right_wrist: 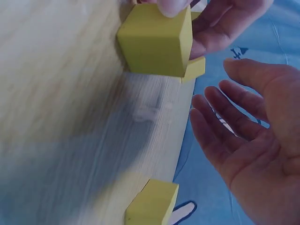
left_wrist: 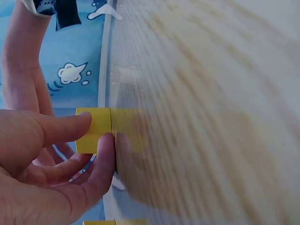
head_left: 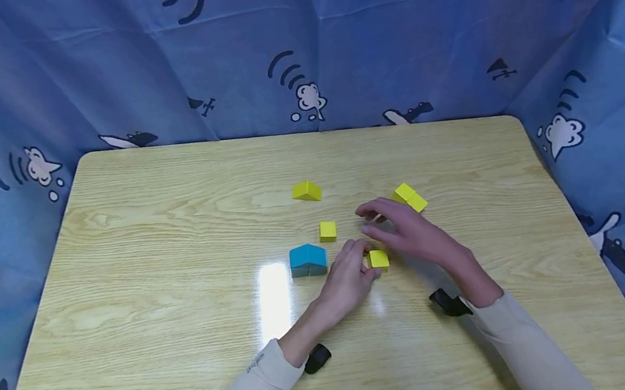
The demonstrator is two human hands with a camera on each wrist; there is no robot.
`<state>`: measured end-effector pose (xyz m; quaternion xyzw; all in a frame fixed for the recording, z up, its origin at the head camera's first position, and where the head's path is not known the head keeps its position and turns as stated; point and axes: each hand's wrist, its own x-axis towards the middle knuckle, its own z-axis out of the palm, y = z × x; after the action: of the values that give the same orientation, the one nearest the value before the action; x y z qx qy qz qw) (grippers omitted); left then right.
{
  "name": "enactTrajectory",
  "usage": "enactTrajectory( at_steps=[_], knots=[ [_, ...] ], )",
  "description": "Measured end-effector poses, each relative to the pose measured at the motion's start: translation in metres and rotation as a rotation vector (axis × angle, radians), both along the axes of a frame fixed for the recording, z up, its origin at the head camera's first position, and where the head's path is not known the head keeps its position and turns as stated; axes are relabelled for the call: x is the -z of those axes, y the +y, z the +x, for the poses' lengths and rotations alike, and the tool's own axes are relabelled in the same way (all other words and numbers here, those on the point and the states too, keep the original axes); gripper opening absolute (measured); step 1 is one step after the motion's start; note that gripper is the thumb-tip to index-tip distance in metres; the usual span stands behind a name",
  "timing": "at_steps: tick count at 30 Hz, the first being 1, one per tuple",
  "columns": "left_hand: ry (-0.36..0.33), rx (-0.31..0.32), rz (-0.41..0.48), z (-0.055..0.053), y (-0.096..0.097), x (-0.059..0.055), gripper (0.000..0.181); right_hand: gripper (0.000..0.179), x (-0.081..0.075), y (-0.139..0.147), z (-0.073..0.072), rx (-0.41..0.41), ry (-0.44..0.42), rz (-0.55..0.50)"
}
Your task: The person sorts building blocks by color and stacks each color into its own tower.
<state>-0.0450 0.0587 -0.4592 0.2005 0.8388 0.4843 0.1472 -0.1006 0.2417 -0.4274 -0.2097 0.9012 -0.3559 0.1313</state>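
Note:
Near the middle of the table, my left hand (head_left: 348, 277) pinches a yellow cube (head_left: 378, 259) between thumb and fingers. The left wrist view shows this yellow cube (left_wrist: 93, 140) against the tabletop. My right hand (head_left: 407, 227) hovers just beyond and to the right of it. Its fingers are relaxed and hold nothing, and the right wrist view shows the open right hand (right_wrist: 258, 126) apart from the pinched yellow cube (right_wrist: 152, 44). A blue peaked block (head_left: 308, 261) sits left of my left hand. Just behind lies another yellow cube (head_left: 327, 231).
Farther back is a yellow wedge-topped block (head_left: 306, 191). Beyond my right hand, yellow blocks (head_left: 409, 197) lie touching each other. A patterned blue curtain (head_left: 241, 62) borders the wooden table (head_left: 144, 264) at the back and sides.

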Motion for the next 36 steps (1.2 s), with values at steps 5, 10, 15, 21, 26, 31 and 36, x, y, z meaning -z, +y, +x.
enactTrajectory(
  at_steps=[5, 10, 15, 21, 26, 31, 36],
  knots=[
    [0.010, -0.002, 0.002, 0.000, 0.000, 0.000, 0.032, 0.038, -0.002, -0.011, -0.008, -0.046, 0.000, 0.024],
    [0.025, 0.005, -0.005, -0.001, 0.001, 0.000, 0.038, 0.036, -0.004, -0.024, -0.016, -0.073, -0.029, 0.055],
    [0.047, 0.005, -0.033, -0.001, 0.000, 0.000, 0.038, 0.037, -0.002, -0.035, -0.022, -0.115, -0.059, 0.064],
    [0.033, 0.001, -0.046, -0.001, 0.000, 0.000, 0.035, 0.035, 0.002, -0.044, -0.028, -0.153, -0.081, 0.091],
    [0.038, 0.000, -0.057, -0.001, 0.000, 0.000, 0.036, 0.030, 0.003, -0.047, -0.031, -0.164, -0.103, 0.107],
    [0.034, 0.003, -0.059, 0.000, 0.000, 0.000, 0.032, 0.026, 0.002, -0.047, -0.031, -0.176, -0.140, 0.097],
    [0.025, 0.002, -0.073, 0.000, 0.001, -0.001, 0.024, 0.026, 0.000, -0.049, -0.032, -0.189, -0.155, 0.087]
  ],
)
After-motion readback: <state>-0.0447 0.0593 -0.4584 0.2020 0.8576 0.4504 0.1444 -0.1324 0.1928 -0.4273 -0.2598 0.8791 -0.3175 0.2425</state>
